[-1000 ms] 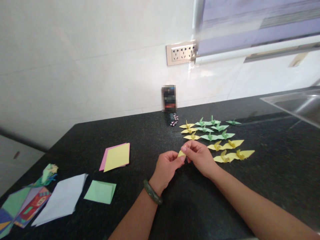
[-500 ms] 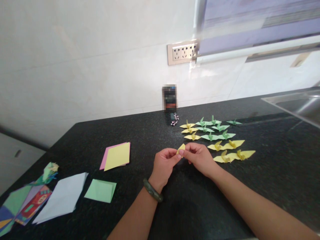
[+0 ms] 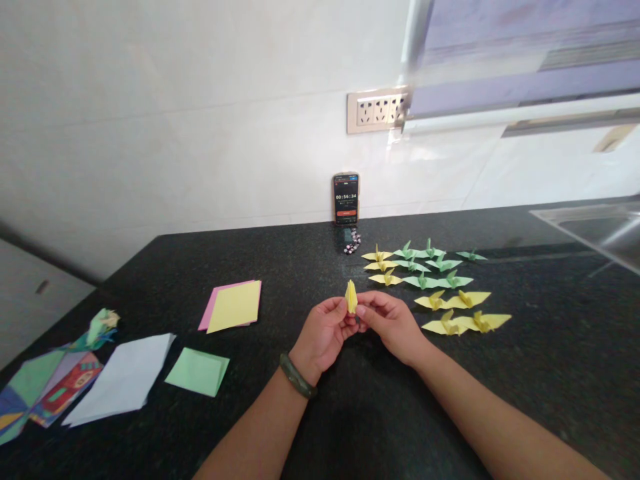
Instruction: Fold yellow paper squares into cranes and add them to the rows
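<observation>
My left hand (image 3: 323,330) and my right hand (image 3: 387,320) meet above the black countertop (image 3: 350,413), both pinching a small folded yellow paper piece (image 3: 351,297) that stands upright between the fingertips. A dark bangle (image 3: 297,375) sits on my left wrist. Just right of the hands lie rows of finished paper cranes, yellow ones (image 3: 465,312) nearer and green ones (image 3: 430,263) farther back.
A phone (image 3: 346,198) showing a timer leans on the wall, with a small beaded item (image 3: 351,241) at its foot. Yellow and pink sheets (image 3: 234,305), a green sheet (image 3: 197,371), a white sheet (image 3: 120,389) and patterned papers (image 3: 45,393) lie left. A sink (image 3: 600,227) is far right.
The yellow piece has turned from lying between the fingers to standing upright, and both hands have shifted slightly. The camera view moved a little to the left.
</observation>
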`<state>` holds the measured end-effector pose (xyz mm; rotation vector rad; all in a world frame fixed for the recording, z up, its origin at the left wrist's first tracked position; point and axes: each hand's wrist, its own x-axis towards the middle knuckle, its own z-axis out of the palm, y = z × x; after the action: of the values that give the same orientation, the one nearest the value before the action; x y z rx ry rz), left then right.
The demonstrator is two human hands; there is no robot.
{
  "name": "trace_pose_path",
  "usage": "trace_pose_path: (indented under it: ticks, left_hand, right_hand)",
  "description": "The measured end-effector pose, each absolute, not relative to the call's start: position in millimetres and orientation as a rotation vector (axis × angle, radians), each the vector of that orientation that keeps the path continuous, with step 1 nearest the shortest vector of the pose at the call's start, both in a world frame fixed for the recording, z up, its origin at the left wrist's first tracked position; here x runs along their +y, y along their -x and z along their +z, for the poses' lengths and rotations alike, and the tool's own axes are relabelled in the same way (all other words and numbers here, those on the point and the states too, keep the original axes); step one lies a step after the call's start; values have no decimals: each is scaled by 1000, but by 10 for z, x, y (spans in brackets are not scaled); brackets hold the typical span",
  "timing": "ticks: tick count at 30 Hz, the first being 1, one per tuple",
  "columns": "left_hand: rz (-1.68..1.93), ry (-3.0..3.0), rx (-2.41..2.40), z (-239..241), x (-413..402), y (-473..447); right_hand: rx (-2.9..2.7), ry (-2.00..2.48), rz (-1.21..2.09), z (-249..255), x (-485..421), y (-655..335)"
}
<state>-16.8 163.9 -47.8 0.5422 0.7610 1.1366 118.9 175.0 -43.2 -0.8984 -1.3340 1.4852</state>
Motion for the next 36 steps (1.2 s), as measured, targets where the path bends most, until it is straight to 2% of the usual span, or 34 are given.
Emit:
trace_pose_path:
  ticks: [12, 22, 30, 36]
  left_hand:
    - [1157, -573, 791, -450, 1621, 129]
    - [1457, -1395, 1326, -455, 1599, 116]
    - [1549, -1739, 1481, -470, 1572, 149]
    - [1524, -1753, 1514, -453, 1557, 123]
  right_hand:
    - [-1358, 894, 1463, -436, 1760, -1198]
    - [-1589, 1075, 909, -517, 1726, -1169]
    - [-1550, 1082, 970, -622, 1723, -1179]
    - [-1530, 1028, 953, -617, 1748, -1188]
